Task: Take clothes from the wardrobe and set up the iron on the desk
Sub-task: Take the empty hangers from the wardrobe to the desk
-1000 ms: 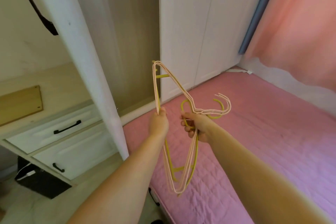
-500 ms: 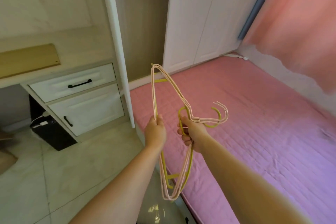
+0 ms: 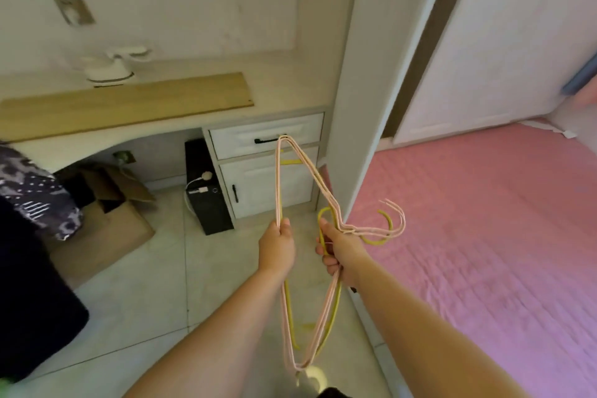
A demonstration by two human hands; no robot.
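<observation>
Both hands hold a bunch of empty hangers (image 3: 298, 171), pink ones with a yellow one among them, in mid-air over the floor (image 3: 155, 284) between the counter (image 3: 274, 87) and the bed (image 3: 484, 236). The bunch stands on end: its long axis runs nearly upright, one shoulder end pointing up in front of the drawers (image 3: 268, 139), the other hanging down between the forearms. The hooks point right, toward the bed.

The left hand (image 3: 277, 249) grips the straight bottom bars, fingers curled tight round them with the thumb on top. The right hand (image 3: 339, 252) holds the sloping side just below the necks, fingers (image 3: 329, 263) wrapped round the wires.

A white iron (image 3: 108, 69) stands on the counter at the wall, behind a long wooden board (image 3: 129, 107). Under the counter are an open cardboard box (image 3: 106, 220) and a black computer case (image 3: 206, 194). A wardrobe (image 3: 365, 74) door edge rises just right of the drawers. Patterned dark cloth (image 3: 29, 191) shows at the left edge.
</observation>
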